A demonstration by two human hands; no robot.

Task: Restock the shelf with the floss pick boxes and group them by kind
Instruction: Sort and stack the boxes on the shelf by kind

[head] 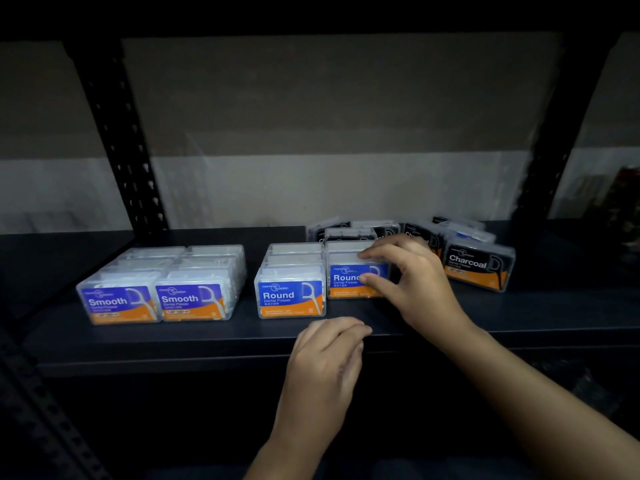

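On the dark shelf [207,341] stand clear floss pick boxes. Two rows labelled Smooth [156,299] fill the left. A row labelled Round [291,296] stands in the middle. Beside it, my right hand [412,278] pinches another Round box [346,277] between thumb on its front and fingers on its top, at the head of a second row. My left hand [329,355] hovers at the shelf's front edge, fingers loosely curled, holding nothing. Black Charcoal boxes [478,265] lie jumbled at the back right.
Black perforated uprights [121,140] frame the shelf at left and right [554,150]. A pale wall lies behind. Bare shelf surface shows in front of the boxes and at the far right. Something reddish [627,202] sits beyond the right upright.
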